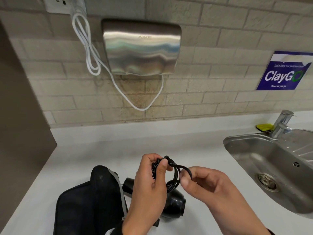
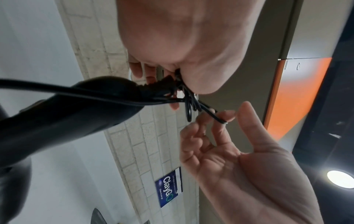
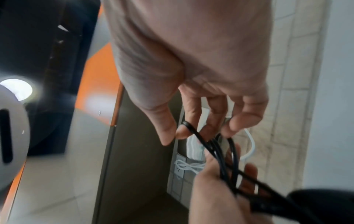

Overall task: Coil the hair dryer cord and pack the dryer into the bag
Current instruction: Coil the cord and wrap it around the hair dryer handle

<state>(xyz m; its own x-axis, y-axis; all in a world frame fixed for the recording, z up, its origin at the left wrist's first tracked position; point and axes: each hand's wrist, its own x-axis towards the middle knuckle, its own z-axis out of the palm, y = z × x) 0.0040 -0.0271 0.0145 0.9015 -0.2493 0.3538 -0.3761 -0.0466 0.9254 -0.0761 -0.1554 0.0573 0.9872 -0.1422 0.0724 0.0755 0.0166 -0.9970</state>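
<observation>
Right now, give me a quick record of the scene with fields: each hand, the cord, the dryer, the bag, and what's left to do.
left hand: grips the coiled loops
right hand: pinches one loop end
cord: black, gathered in loops between both hands
hair dryer: black, lying on the counter under the hands
bag: black, on the counter left of the dryer
left to do: finish the coil, pack the dryer

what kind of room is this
Most likely a shared office pantry or washroom counter: a steel sink with a tap, a wall-mounted hand dryer, and a "Clean as you go" sign.
</observation>
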